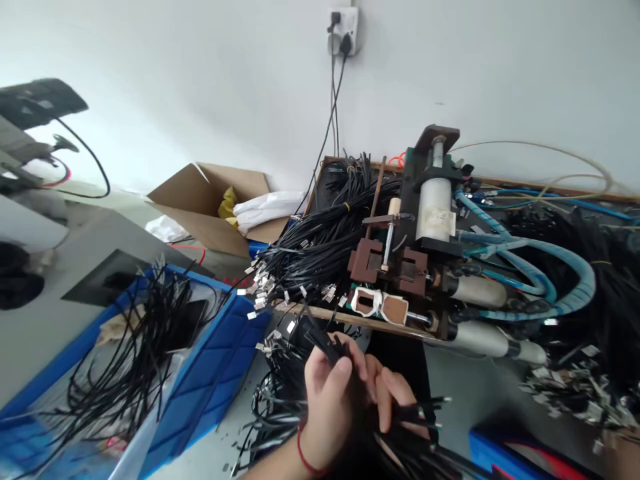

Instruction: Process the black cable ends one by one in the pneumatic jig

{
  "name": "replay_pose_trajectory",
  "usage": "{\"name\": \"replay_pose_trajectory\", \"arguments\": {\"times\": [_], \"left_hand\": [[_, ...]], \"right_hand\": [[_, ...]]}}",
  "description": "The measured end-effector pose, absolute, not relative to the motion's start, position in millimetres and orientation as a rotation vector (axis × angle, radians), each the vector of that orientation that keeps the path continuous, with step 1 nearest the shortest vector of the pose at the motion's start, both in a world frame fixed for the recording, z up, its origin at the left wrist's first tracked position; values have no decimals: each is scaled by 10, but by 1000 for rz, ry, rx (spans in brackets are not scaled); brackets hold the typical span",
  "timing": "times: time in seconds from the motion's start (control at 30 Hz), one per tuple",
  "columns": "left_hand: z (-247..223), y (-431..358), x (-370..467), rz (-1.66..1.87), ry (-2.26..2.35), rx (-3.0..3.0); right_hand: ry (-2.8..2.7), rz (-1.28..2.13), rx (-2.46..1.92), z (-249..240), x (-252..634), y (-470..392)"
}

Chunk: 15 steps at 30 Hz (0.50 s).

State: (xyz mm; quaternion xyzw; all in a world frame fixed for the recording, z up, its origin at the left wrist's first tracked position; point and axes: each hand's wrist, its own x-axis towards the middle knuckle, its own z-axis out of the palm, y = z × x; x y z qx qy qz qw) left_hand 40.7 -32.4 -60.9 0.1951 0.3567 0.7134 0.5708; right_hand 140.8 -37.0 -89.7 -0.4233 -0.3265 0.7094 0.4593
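My left hand (327,393), with a red string round its wrist, is wrapped round a bunch of black cables (320,341) just below the table's front edge. Close on its right, my right hand (393,393) is closed round the same dark bunch. Cable ends with bared coloured wires stick out to the right below it. Under and left of my hands hang more black cables with silvery metal connectors (273,343). The part of the bunch between my palms is dark and partly hidden.
A pneumatic machine (435,210) with blue hoses stands on the wood-edged table (320,313). Left of it lie bundled black cables (320,243) with metal connectors. A blue crate (210,373) of cables is at the left, a cardboard box (195,200) behind. More cables lie at the right.
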Motion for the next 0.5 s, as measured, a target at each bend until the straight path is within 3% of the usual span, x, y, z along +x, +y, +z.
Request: {"name": "replay_pose_trajectory", "arguments": {"times": [0.27,0.5], "left_hand": [[-650,-466,323,1604,1054,569],[-317,-456,337,1720,1110,712]], "right_hand": [[-775,1811,-935,-875,1417,-585],[-729,1803,-861,-673,1298,-473]]}}
